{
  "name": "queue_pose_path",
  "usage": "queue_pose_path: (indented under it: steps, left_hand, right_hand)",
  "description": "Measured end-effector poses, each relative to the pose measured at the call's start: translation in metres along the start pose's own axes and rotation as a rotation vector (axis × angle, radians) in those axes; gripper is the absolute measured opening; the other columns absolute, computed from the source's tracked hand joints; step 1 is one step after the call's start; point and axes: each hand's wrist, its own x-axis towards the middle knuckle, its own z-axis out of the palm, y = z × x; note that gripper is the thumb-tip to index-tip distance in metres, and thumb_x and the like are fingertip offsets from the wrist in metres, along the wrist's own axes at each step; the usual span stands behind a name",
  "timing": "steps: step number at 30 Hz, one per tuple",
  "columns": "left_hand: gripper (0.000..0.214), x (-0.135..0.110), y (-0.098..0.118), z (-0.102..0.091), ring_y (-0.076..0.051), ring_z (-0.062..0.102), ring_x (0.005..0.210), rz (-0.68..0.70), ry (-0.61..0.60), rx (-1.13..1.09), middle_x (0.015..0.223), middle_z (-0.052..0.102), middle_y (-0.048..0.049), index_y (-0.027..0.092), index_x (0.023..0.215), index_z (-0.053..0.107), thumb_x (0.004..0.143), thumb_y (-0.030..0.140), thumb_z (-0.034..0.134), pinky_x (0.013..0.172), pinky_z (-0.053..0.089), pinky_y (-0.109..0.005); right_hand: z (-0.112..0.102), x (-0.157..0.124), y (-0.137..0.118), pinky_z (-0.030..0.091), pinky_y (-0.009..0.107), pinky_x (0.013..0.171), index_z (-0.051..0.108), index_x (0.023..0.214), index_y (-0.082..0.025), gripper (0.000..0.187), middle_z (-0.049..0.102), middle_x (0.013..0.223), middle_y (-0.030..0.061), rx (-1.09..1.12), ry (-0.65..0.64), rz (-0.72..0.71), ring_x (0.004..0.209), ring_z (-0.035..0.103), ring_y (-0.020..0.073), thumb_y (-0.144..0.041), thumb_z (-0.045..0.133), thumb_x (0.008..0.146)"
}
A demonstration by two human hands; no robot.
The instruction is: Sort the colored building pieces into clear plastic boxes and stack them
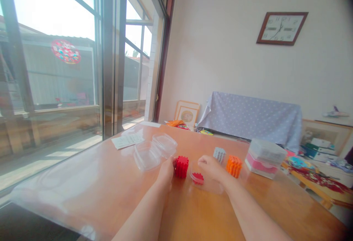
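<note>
A stack of red, square pieces with notched edges [182,167] stands on the table, and the fingers of my left hand [166,170] close against its left side. My right hand [211,166] is over a clear plastic container [215,188], its fingers curled together. Whatever may be in that pinch is hidden. Inside the container, at its left end, lie more red notched pieces [198,178]. Just beyond my right hand stands a grey stack of notched pieces [219,154]. To the right of my wrist is a similar orange stack [234,166].
Two clear plastic parts, an open box [146,156] and another beside it [164,145], lie at left near a printed sheet [127,141]. A lidded box with a pink band [265,159] stands at right on the brown table [110,197]. Large windows border the left side.
</note>
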Motion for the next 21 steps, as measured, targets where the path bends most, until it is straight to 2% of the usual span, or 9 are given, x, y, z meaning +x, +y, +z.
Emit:
queue_pose_path:
  steps: [3, 7, 9, 14, 18, 21]
  left_hand:
    - [0.040, -0.001, 0.001, 0.000, -0.026, 0.067, 0.107, 0.015, -0.001, 0.011, 0.113, 0.074, -0.0135, 0.015, 0.101, 0.073, 0.095, 0.043, 0.046, 0.099, 0.046, -0.038]
    - [0.044, 0.000, -0.001, -0.002, -0.027, 0.067, 0.108, 0.038, -0.024, 0.022, 0.112, 0.074, -0.0147, 0.014, 0.103, 0.073, 0.094, 0.048, 0.046, 0.097, 0.048, -0.038]
    - [0.045, 0.000, -0.003, -0.004, -0.027, 0.068, 0.107, 0.045, -0.033, 0.025, 0.112, 0.074, -0.0149, 0.014, 0.104, 0.073, 0.094, 0.049, 0.047, 0.097, 0.048, -0.039]
    - [0.046, 0.001, -0.005, -0.004, -0.027, 0.068, 0.106, 0.060, -0.030, 0.025, 0.110, 0.075, -0.0143, 0.015, 0.101, 0.074, 0.093, 0.051, 0.046, 0.097, 0.048, -0.039]
    - [0.050, 0.001, -0.005, -0.004, -0.027, 0.067, 0.107, 0.058, -0.063, 0.037, 0.112, 0.074, -0.0137, 0.014, 0.104, 0.072, 0.093, 0.054, 0.045, 0.096, 0.047, -0.038]
    - [0.051, 0.001, -0.005, -0.004, -0.027, 0.066, 0.107, 0.045, -0.035, 0.050, 0.112, 0.074, -0.0137, 0.014, 0.105, 0.071, 0.092, 0.056, 0.045, 0.096, 0.046, -0.039]
  right_hand:
    - [0.001, 0.006, -0.017, 0.048, 0.030, 0.089, 0.070, 0.107, -0.019, 0.030, 0.074, 0.108, 0.0058, 0.106, 0.022, -0.094, 0.100, 0.065, 0.0202, -0.029, 0.058, 0.082]
    - [0.003, 0.008, -0.041, 0.044, 0.036, 0.103, 0.065, 0.126, -0.019, 0.049, 0.066, 0.131, 0.0100, 0.135, -0.047, -0.201, 0.119, 0.061, 0.0244, -0.033, 0.066, 0.079]
    - [0.004, 0.009, -0.050, 0.044, 0.036, 0.104, 0.066, 0.125, -0.019, 0.049, 0.067, 0.129, 0.0104, 0.104, -0.074, -0.240, 0.119, 0.061, 0.0254, -0.031, 0.067, 0.077]
    - [0.009, 0.012, -0.058, 0.050, 0.032, 0.092, 0.071, 0.111, -0.019, 0.037, 0.074, 0.101, 0.0053, 0.129, -0.136, -0.278, 0.100, 0.067, 0.0217, -0.021, 0.066, 0.074]
    - [0.008, 0.011, -0.054, 0.050, 0.032, 0.095, 0.066, 0.117, -0.018, 0.046, 0.071, 0.114, 0.0067, 0.197, -0.079, -0.216, 0.105, 0.065, 0.0213, -0.021, 0.068, 0.071]
    - [-0.001, 0.004, -0.048, 0.049, 0.033, 0.098, 0.062, 0.123, -0.018, 0.053, 0.067, 0.123, 0.0079, 0.268, -0.047, -0.148, 0.110, 0.063, 0.0208, -0.019, 0.067, 0.070]
